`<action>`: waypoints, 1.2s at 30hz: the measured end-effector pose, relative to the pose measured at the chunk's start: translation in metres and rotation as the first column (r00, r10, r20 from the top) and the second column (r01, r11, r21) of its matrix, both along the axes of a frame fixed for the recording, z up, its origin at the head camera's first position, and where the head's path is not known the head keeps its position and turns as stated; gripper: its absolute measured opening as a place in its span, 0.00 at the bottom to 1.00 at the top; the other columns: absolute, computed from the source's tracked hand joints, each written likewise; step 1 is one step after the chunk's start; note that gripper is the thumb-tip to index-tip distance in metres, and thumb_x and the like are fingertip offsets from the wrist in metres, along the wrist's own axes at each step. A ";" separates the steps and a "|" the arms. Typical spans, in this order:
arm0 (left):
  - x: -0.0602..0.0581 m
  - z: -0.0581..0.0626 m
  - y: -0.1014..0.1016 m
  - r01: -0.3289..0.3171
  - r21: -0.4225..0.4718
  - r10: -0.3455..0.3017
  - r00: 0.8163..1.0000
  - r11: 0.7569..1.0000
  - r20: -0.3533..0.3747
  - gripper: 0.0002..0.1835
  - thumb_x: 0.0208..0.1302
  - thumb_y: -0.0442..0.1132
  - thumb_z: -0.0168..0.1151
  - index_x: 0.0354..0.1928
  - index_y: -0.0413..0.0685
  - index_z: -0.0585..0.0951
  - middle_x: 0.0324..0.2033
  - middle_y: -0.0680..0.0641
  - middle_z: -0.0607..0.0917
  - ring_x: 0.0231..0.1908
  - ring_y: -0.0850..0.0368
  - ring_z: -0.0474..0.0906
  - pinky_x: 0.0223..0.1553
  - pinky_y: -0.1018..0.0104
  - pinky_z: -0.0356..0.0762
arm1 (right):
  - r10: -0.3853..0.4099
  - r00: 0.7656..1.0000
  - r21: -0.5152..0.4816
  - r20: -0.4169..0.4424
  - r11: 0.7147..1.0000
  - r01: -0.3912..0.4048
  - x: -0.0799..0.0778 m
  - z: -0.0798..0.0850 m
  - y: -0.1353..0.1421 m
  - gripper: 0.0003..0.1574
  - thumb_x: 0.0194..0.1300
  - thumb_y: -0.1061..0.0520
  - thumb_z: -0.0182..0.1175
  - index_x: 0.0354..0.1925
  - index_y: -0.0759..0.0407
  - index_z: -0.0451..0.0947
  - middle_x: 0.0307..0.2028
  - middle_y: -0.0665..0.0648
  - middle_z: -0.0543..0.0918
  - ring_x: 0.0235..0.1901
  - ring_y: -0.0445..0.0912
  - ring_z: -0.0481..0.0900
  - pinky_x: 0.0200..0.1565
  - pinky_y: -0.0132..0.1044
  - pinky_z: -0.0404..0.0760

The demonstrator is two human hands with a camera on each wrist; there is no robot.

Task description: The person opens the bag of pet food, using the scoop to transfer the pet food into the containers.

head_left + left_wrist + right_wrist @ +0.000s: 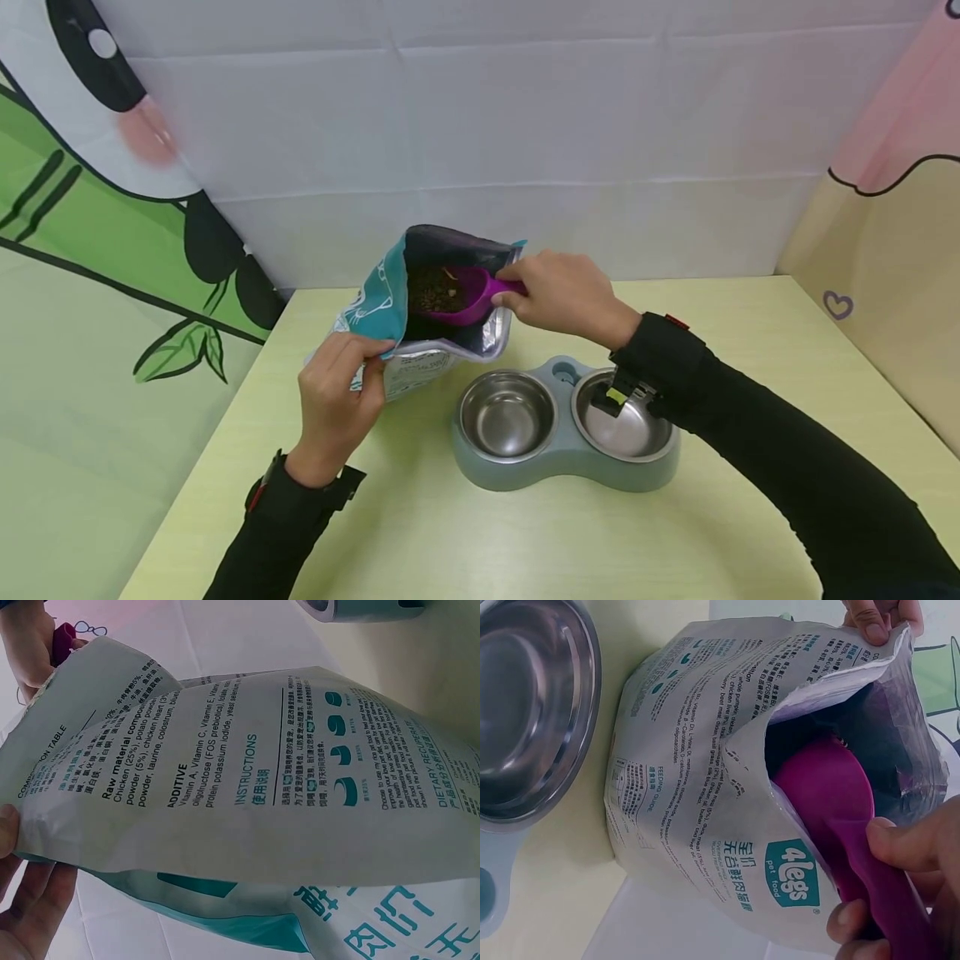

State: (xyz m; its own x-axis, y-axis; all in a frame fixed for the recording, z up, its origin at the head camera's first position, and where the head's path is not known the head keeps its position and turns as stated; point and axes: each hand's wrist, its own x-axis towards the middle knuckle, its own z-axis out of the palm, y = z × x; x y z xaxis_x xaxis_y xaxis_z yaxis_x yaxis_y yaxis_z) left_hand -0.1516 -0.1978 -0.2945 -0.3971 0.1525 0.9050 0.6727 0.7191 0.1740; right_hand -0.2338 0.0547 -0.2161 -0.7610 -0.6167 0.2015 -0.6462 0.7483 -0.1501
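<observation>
A white and teal pet food bag (384, 287) leans with its mouth open, and brown kibble (431, 293) shows inside. My left hand (339, 396) pinches the bag's rim at its near left corner. By its handle, my right hand (566, 296) grips a magenta scoop (474, 296), whose bowl sits inside the bag's mouth by the kibble. In the right wrist view the scoop (829, 784) is partly hidden behind the bag's edge. The left wrist view shows the printed side of the bag (225, 772) and the fingers of my left hand (34, 900) at its edge.
A blue-grey double feeder (566, 471) stands right of the bag on the pale table (450, 542). It holds two steel bowls, the left bowl (507, 417) and the right bowl (626, 429), the latter partly under my right wrist. A white cloth backdrop (525, 125) hangs behind.
</observation>
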 end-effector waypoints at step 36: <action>-0.002 -0.001 0.001 0.006 0.003 -0.006 1.000 1.000 0.002 0.08 0.50 0.25 0.60 0.34 0.39 0.78 0.28 0.43 0.80 0.31 0.50 0.76 0.36 0.49 0.78 | -0.017 1.000 -0.046 0.015 0.999 0.018 0.005 0.017 0.018 0.12 0.63 0.41 0.52 0.42 0.39 0.77 0.23 0.44 0.74 0.22 0.41 0.68 0.18 0.38 0.63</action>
State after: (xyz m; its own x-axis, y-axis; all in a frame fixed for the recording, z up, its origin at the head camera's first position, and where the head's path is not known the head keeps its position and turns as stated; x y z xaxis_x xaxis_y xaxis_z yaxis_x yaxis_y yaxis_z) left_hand -0.1537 -0.1966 -0.2955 -0.3982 0.1516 0.9047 0.6764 0.7147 0.1780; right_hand -0.2283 0.0726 -0.1987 -0.7746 -0.5936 0.2180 -0.6305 0.7515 -0.1942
